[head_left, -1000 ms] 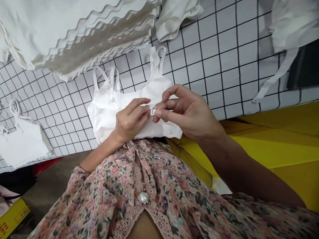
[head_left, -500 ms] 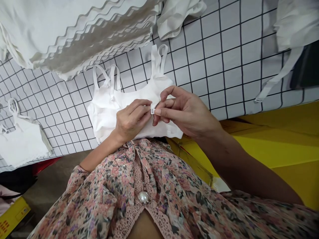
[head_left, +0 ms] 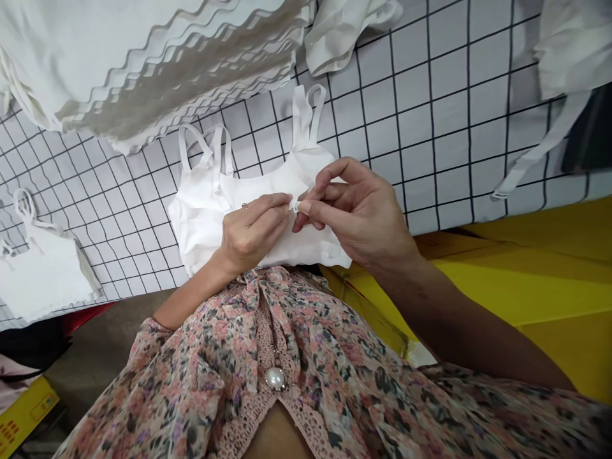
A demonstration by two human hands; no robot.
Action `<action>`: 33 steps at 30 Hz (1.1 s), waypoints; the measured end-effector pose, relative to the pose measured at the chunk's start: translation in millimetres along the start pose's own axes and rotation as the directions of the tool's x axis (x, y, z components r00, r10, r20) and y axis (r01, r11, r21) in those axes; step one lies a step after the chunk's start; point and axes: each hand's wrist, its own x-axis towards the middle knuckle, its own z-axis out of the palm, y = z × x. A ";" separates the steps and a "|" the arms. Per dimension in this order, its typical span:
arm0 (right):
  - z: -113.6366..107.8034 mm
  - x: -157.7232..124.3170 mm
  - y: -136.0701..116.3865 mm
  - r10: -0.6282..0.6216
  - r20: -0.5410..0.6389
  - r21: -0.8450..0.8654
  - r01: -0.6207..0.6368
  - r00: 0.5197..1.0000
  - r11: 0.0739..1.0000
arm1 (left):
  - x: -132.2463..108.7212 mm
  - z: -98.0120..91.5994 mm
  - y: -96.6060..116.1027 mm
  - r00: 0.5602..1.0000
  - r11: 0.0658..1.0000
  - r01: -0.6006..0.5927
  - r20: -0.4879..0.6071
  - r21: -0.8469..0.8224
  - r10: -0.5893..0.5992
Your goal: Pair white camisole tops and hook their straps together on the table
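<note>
A white crop top [head_left: 205, 210] with paired shoulder straps lies flat on a white cloth with a black grid [head_left: 430, 127], just in front of my body. My left hand [head_left: 248, 233] rests on the top, its fingers pinched on a thin white strap. My right hand [head_left: 358, 213] meets it from the right, thumb and forefinger pinching a small clear plastic clip [head_left: 294, 205] on that strap. Both hands touch at the clip, over the middle of the garment.
A tall stack of white garments with wavy edges [head_left: 157, 64] fills the upper left. Another white top [head_left: 43, 274] lies at the far left, more white pieces [head_left: 568, 44] at the upper right. A yellow surface [head_left: 540, 280] borders the cloth on the right.
Both hands have lifted slightly with the clip. The right fingers have closed more tightly over the clip, which now shows less.
</note>
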 end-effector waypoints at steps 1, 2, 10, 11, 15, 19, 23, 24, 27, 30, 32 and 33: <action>-0.3 -1.1 -0.2 -0.056 -0.004 -0.076 0.055 0.998 0.996 | 1.6 -1.8 1.5 1.000 1.000 0.027 0.001 -0.007 -0.027; -1.1 -2.1 -0.7 -0.123 0.006 -0.173 0.122 0.992 0.977 | 3.4 -3.8 3.1 0.998 0.998 0.061 0.004 -0.024 -0.061; -16.8 9.5 -5.3 -0.430 0.299 -0.661 0.510 0.852 0.550 | 11.1 -10.9 4.9 0.952 0.911 0.301 0.132 -0.281 -0.274; -18.5 13.0 -5.8 -0.439 0.312 -0.663 0.524 0.842 0.534 | 11.5 -10.9 3.9 0.947 0.897 0.316 0.161 -0.310 -0.278; -25.4 27.6 -8.3 -0.391 0.334 -0.623 0.512 0.858 0.591 | 13.9 -11.3 1.9 0.903 0.823 0.421 0.259 -0.382 -0.341; -33.1 43.7 -10.1 -0.263 0.408 -0.615 0.476 0.874 0.629 | 17.1 -10.6 1.9 0.848 0.731 0.529 0.286 -0.431 -0.446; -37.8 58.8 -10.1 -0.180 0.507 -0.595 0.494 0.843 0.634 | 17.6 -9.5 0.0 0.818 0.686 0.575 0.306 -0.446 -0.487; -38.2 61.8 -10.1 -0.163 0.527 -0.590 0.498 0.834 0.636 | 17.4 -9.5 -0.7 0.822 0.689 0.569 0.301 -0.448 -0.483; -38.2 67.9 -13.0 -0.102 0.598 -0.581 0.518 0.795 0.628 | 16.6 -10.4 -1.8 0.842 0.711 0.539 0.265 -0.452 -0.470; -37.4 71.3 -22.7 -0.010 0.650 -0.609 0.529 0.760 0.591 | 17.3 -12.2 -1.4 0.842 0.718 0.539 0.257 -0.440 -0.475; -38.1 74.6 -32.1 0.073 0.657 -0.644 0.508 0.750 0.573 | 18.4 -13.2 -0.9 0.821 0.701 0.571 0.287 -0.427 -0.493; -39.2 77.1 -36.9 0.112 0.654 -0.658 0.490 0.748 0.571 | 18.8 -13.3 -0.8 0.806 0.688 0.592 0.305 -0.421 -0.507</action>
